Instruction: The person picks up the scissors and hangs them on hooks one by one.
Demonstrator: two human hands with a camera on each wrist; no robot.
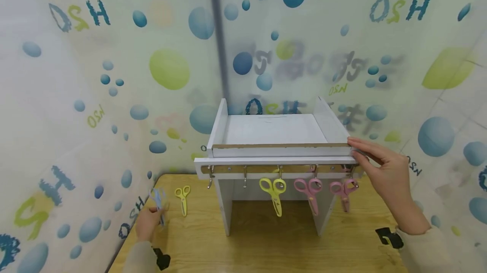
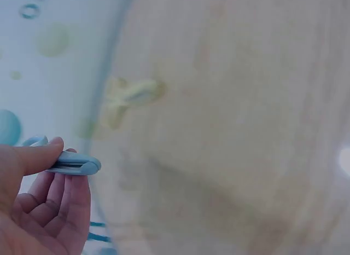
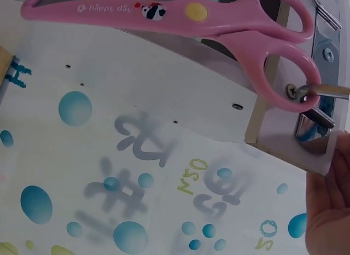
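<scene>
Blue scissors (image 2: 76, 163) are pinched between the thumb and fingers of my left hand (image 1: 147, 224), over the table's left side. Just right of them, yellow scissors (image 1: 183, 200) lie on the table. My right hand (image 1: 388, 176) grips the upper right front corner of a white shelf (image 1: 281, 152), fingers above and thumb lower. Along the shelf's front runs a row of metal hooks (image 1: 245, 176). Another yellow pair of scissors (image 1: 276, 197) hangs from a hook, with pink scissors (image 1: 311, 195) and a second pink pair (image 3: 213, 25) to its right. The two leftmost hooks hold nothing.
The shelf stands on a wooden table (image 1: 266, 247), its two side panels forming an open space beneath. A printed curtain-like wall covering (image 1: 171, 23) with blue and green dots rises behind and on both sides, close to the table's left edge.
</scene>
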